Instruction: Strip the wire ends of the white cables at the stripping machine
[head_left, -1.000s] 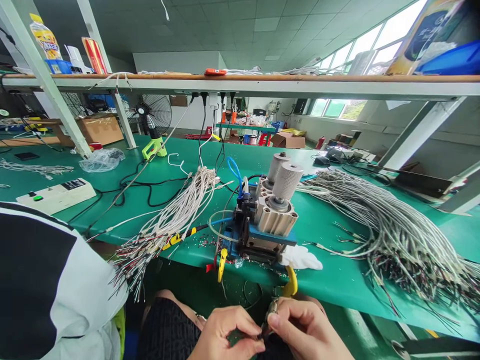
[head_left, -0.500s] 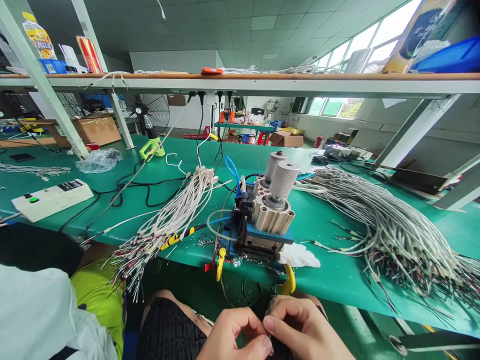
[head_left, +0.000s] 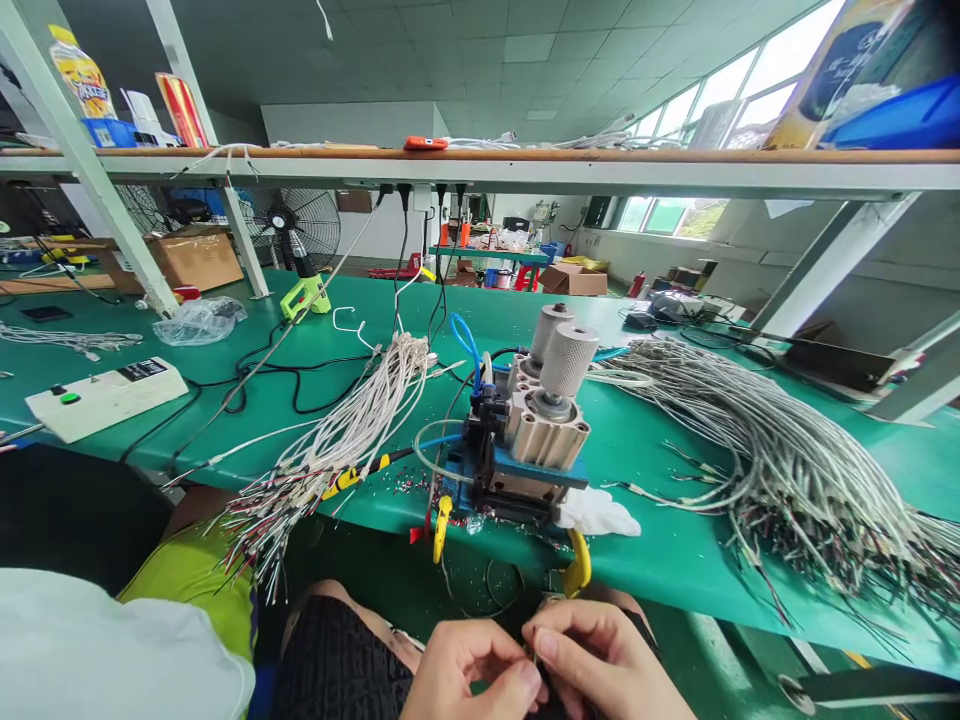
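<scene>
Low in front of my lap, below the table's front edge, my left hand [head_left: 480,672] and my right hand [head_left: 592,655] are together, thumbs and fingertips pinched. Something thin shows between the fingertips, too small and covered to name. Just beyond them stands a pneumatic press [head_left: 544,420] with knurled metal knobs and blue tubing. Left of the press lies a bundle of white cables [head_left: 352,420], its stripped coloured wire ends hanging over the edge. To the right is a larger heap of grey cables [head_left: 780,440] with bare ends.
Yellow hooks [head_left: 577,563] stick out at the table's front edge below the press. A white cloth [head_left: 600,512] lies beside it. On the left are a white switch box [head_left: 106,398] and a lime-green tool [head_left: 304,298]. A shelf [head_left: 637,172] crosses above. Someone's white sleeve [head_left: 112,640] is close at left.
My hands shift slightly, the right one a little left, with fingertips still pinched together. The person at left has leaned lower. Things on the table stay put.
</scene>
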